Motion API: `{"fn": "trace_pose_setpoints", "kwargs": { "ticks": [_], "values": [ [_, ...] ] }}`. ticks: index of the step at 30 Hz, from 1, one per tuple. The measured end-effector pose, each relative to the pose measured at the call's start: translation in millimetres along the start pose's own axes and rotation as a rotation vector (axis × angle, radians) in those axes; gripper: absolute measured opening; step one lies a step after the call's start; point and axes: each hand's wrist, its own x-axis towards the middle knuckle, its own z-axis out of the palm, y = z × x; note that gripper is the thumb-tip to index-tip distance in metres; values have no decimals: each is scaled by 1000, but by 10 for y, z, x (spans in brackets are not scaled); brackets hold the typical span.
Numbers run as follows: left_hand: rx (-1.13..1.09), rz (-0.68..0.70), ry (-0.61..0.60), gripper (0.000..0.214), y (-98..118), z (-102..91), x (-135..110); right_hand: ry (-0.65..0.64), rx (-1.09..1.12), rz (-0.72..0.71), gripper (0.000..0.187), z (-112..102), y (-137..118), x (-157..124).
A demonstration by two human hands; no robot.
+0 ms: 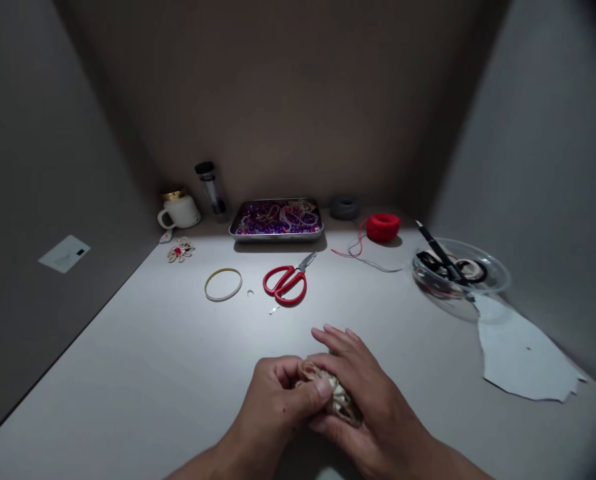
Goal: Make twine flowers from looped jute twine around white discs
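Both hands meet at the near edge of the table point(143, 373), low in the centre of the view. The left hand point(277, 395) is clenched on a woven piece point(336, 395), thumb pressed across its top. The right hand point(365, 393) grips it from the other side, with its fingers point(341, 340) stretched loosely forward over the far end. The piece sits between the two hands, just above the table.

Surroundings: red scissors point(285, 283) lie beyond the hands, tips towards the far wall. A thin hoop point(223, 285) lies to their left, with a small metal clip point(250, 293) between them. A metal tray point(277, 231) of purple and pale beads stands against the back wall. To its left are a white mug point(181, 211), a dark-capped bottle point(212, 189) and a small flower ornament point(181, 250). To its right are a grey roll point(345, 207) and a red thread spool point(383, 227) trailing loose thread. A glass bowl point(493, 277) on the right holds a black pen point(435, 245) and tape rings. A torn white sheet point(521, 353) lies just in front of the bowl. Nothing lies between the hands and these items.

Orientation: the piece's long axis runs from far-left to near-right, mostly covered by the hands.

Appearance: tan, fibrous, with pale ribbed sections. Its full outline cannot be made out.
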Motion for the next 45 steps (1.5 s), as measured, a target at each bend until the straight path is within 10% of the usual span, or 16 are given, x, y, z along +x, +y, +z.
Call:
{"fn": "trace_pose_setpoints", "kwargs": {
  "ticks": [5, 13, 18, 24, 35, 45],
  "values": [
    [-24, -38, 15, 28, -37, -41, -12, -9, -28, -30, 30, 35, -19, -12],
    [-88, -85, -93, 28, -36, -86, -5, -179, 217, 93, 64, 40, 19, -35],
    [4, -19, 122, 27, 23, -126, 32, -92, 642, 499, 94, -129, 7, -14],
    [53, -6, 82, 28, 27, -62, 27, -39, 1208, 856, 72, -187, -67, 90],
    [68, 26, -76, 37, 16, -94, -5, 8, 1264, 864, 54, -138, -65, 69],
    [37, 22, 129, 31, -27, -128, 49, -17, 1224, 855, 52, -110, -62, 68]
  ]
}}
